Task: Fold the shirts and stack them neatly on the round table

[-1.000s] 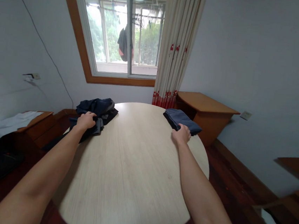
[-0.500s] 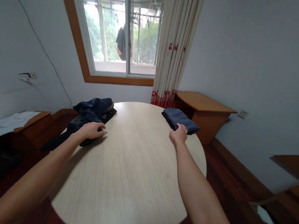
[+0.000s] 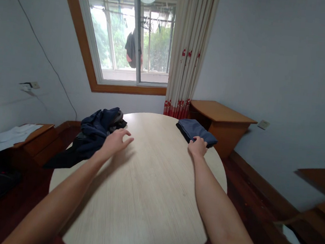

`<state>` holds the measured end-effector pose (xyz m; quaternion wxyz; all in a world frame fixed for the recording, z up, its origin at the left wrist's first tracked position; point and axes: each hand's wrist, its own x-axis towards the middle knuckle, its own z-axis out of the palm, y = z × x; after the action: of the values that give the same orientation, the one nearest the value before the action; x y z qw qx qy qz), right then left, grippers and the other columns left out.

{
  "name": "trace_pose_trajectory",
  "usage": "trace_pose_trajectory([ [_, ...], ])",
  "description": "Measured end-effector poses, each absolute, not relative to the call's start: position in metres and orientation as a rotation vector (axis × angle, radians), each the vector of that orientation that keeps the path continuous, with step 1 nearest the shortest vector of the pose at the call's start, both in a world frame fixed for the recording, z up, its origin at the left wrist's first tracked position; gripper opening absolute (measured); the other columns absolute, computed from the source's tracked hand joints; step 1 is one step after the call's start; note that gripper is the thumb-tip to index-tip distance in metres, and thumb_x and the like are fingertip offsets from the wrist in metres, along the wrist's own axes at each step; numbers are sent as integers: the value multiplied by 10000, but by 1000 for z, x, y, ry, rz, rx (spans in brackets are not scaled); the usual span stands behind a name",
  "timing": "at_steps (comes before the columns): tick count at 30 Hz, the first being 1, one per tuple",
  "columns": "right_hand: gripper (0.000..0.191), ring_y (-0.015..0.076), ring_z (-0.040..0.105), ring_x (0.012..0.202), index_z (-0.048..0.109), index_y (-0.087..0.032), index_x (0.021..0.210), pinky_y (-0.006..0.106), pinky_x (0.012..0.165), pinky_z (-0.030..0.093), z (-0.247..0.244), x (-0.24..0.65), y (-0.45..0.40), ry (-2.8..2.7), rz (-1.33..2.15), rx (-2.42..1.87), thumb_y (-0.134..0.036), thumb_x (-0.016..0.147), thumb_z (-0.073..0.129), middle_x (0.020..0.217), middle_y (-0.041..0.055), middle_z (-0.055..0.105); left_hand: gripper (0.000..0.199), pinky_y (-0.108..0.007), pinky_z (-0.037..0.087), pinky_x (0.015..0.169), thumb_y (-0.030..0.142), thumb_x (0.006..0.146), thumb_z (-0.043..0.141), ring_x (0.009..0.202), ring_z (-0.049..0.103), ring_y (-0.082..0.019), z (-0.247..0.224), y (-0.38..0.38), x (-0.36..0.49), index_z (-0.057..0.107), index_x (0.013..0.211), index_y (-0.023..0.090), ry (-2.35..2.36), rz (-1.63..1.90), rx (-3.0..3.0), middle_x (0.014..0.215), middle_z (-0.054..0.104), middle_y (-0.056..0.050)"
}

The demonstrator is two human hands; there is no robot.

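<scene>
A round pale wooden table [image 3: 142, 181] fills the middle of the view. On its left side lies a crumpled heap of dark blue and black clothes [image 3: 95, 127]. Just right of the heap, my left hand [image 3: 118, 140] hovers over the table with thumb and fingers apart, holding nothing. Folded dark blue and black cloth [image 3: 194, 129] lies flat at the table's back right. My right hand [image 3: 198, 145] touches its near edge, fingers bent over it; whether they grip it is unclear.
Behind the table hang a curtain [image 3: 182, 62] and a window. A wooden desk [image 3: 220, 114] stands at the back right against the wall. At the far left, white cloth [image 3: 11, 138] lies on a low wooden cabinet [image 3: 39, 144].
My left hand has moved right, away from the clothes heap, and its fingers have spread. My right hand has shifted slightly right along the folded cloth's near edge.
</scene>
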<state>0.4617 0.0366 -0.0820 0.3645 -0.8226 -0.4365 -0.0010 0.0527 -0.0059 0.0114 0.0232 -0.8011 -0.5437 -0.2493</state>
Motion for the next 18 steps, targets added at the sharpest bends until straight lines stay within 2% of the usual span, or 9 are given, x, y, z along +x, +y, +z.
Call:
trace_pose_trajectory([
  [3,199,316,524,1110,708,-213,1006,507,987,407,-81,469,38,-1025,61,-2028,-243,855,582,1184,123,637,257,-402,489,1007,383,939,559,1163,627,-269,-37,-9,79,719,1033,205,-1594,-746,-2657,1242,688,-103],
  [5,181,302,543,1057,703,-203,954,491,974,411,-77,470,38,-970,33,-1926,-230,826,579,1144,121,648,235,-421,483,1015,367,924,583,1187,618,-281,-58,-11,85,721,1024,206,-1521,-660,-2775,1271,681,-105],
  [8,165,270,567,963,684,-174,880,434,936,438,-63,457,36,-1028,-64,-1698,-222,809,542,1040,125,658,289,-430,486,1013,391,933,558,1171,628,-285,-66,-13,82,710,1080,194,-1500,-730,-2848,1255,687,-106],
  [11,115,237,576,850,670,-176,783,374,869,466,-48,417,25,-1333,10,-1525,-226,785,568,904,103,662,371,-431,495,1003,416,941,522,1129,648,-284,-64,-12,75,681,1178,180,-1579,-930,-2818,1229,691,-114],
  [14,89,213,577,814,685,-197,756,339,818,469,-36,361,3,-1695,223,-1367,-235,780,608,864,76,677,480,-428,479,1039,415,913,557,1182,630,-286,-66,-10,70,613,1324,171,-1568,-1089,-2839,1314,650,-136],
  [16,109,195,576,750,703,-199,767,315,730,465,-31,331,-13,-1975,574,-1145,-305,768,679,812,51,678,633,-449,417,1117,408,854,642,1321,539,-304,-70,-9,69,531,1434,181,-1482,-1142,-2846,1447,563,-155],
  [18,253,181,579,688,711,-191,799,300,665,458,-28,315,-24,-2118,992,-915,-436,750,752,767,37,672,793,-515,316,1188,384,772,731,1445,398,-341,-73,-9,68,470,1499,203,-1431,-1069,-2843,1572,435,-160],
])
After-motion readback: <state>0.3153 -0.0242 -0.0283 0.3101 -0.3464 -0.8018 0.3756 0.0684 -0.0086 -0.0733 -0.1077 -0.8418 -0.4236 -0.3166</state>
